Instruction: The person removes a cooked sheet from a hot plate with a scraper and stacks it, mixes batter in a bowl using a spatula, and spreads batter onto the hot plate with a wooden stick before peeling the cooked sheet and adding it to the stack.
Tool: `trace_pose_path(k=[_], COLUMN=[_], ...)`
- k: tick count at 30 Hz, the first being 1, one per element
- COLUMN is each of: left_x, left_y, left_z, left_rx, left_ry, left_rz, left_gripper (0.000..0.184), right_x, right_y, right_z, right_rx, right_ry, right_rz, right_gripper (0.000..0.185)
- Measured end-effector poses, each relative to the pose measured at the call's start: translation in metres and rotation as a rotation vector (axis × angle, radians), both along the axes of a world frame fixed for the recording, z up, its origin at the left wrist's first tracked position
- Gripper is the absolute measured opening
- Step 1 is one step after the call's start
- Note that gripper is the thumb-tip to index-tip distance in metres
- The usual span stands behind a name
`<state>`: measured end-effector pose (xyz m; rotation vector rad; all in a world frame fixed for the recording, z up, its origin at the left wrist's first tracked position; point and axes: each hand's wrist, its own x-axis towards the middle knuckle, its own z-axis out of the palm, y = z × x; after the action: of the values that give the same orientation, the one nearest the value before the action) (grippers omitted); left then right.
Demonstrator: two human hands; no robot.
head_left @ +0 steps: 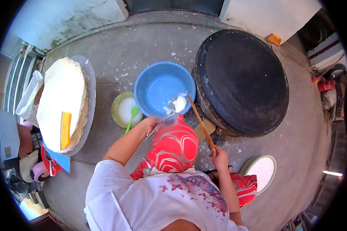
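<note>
My left hand point(152, 123) is closed around the handle of a metal ladle, whose end shows below my fingers. The ladle's bowl point(173, 104) lies low inside a blue basin point(142, 79), near its front right wall, with a white lump point(180, 104) in it. White smears mark the basin around it. In my right hand point(219, 156) is a long wooden stick point(204, 131), gripped at its lower end. Its far tip reaches over the basin's right side, close to the white lump; whether they touch I cannot tell.
A big round black griddle point(245, 77) stands right of the basin. To the left are a yellow-green bowl point(115, 111) with white liquid and a green spoon point(133, 115), and a tall white round stack point(61, 92) carrying an orange scraper point(66, 129). A bucket point(274, 165) holds white stuff.
</note>
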<state>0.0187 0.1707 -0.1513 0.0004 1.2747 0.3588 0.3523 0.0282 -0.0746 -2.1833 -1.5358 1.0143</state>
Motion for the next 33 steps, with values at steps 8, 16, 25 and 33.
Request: trace_pose_path(k=[8,16,25,33], left_x=[-0.024,-0.020,0.043,0.129], left_y=[-0.029,-0.021,0.048,0.129], left_z=[0.085,0.199,0.270,0.214], left_rx=[0.165,0.540,0.792,0.876], left_ry=[-0.048,0.064,-0.088,-0.079], left_rz=[0.001,0.022,0.055,0.081], left_gripper=[0.027,0.024,0.020,0.014], right_x=[-0.006,0.013,0.039,0.055], right_y=[-0.005,-0.009,0.024,0.069], right_z=[0.018,0.055,0.083,0.101], right_rx=[0.173,0.071,0.271,0.394], right_ry=[0.466,0.803,0.752,0.377], right_rz=[-0.204,-0.319,-0.343,-0.311], right_gripper=[0.019,0.015,0.018,0.038])
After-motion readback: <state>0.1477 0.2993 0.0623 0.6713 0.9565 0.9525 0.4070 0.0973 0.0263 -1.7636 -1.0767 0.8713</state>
